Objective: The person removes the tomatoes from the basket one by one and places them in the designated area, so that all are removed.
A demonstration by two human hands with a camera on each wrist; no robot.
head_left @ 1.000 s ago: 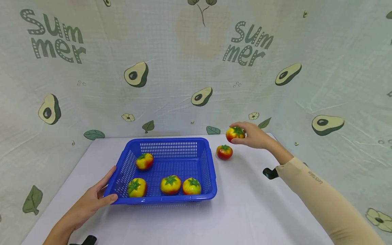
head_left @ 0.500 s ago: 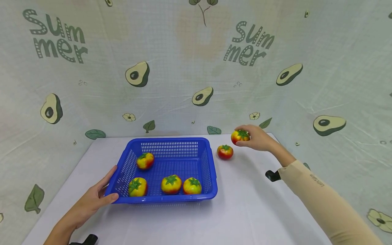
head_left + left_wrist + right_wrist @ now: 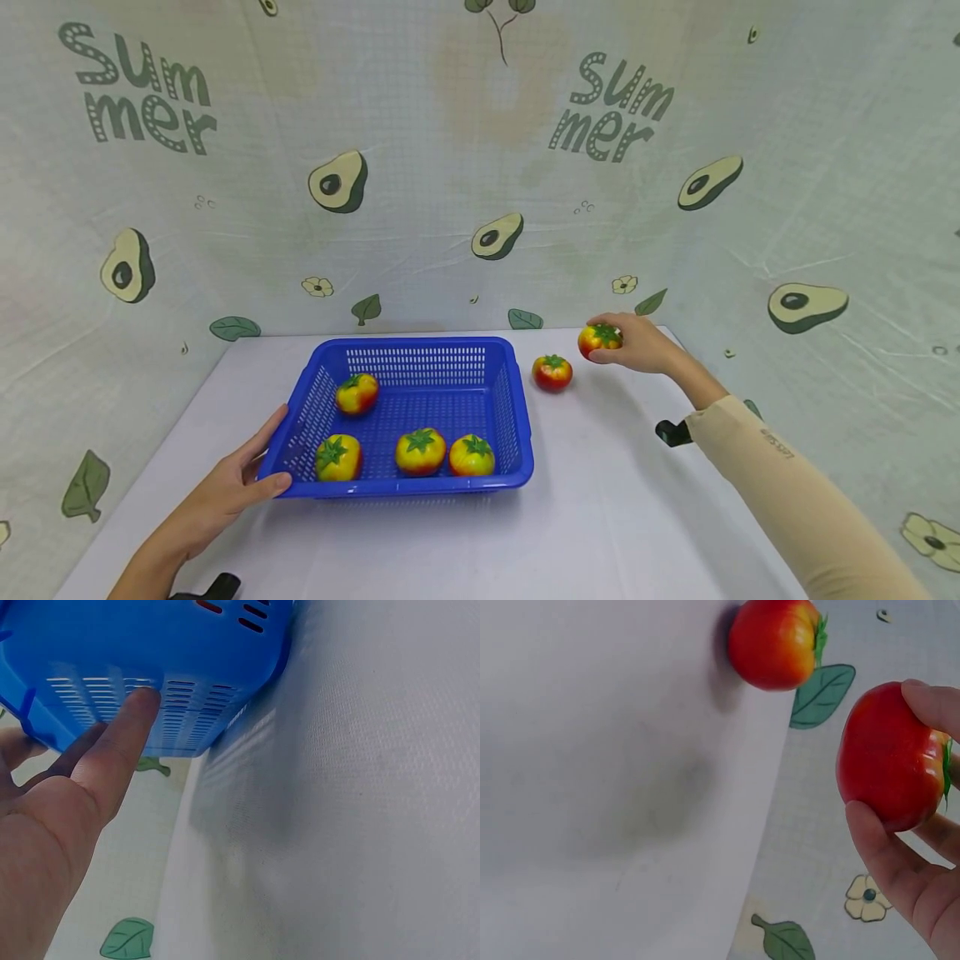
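Note:
My right hand [image 3: 641,343] holds a red-and-yellow tomato [image 3: 597,340] with a green star-shaped top, above the table's back right part. In the right wrist view the thumb and fingers grip this tomato [image 3: 891,757], its red underside showing. Another tomato [image 3: 552,373] rests on the table, between the basket and that hand. My left hand [image 3: 217,492] touches the near left corner of a blue plastic basket [image 3: 405,488], thumb at the front rim and fingers along the left side. Straight fingers [image 3: 120,742] lie against its slotted outer wall in the left wrist view.
Several tomatoes lie in the basket: one at the back left [image 3: 357,393], the others along the front, such as the middle one [image 3: 420,452]. A white cloth covers the table [image 3: 585,517]. Behind hangs a printed curtain [image 3: 420,275].
My right hand has moved to the right and slightly nearer with its tomato, away from the one on the table. The left hand stays at the basket's corner.

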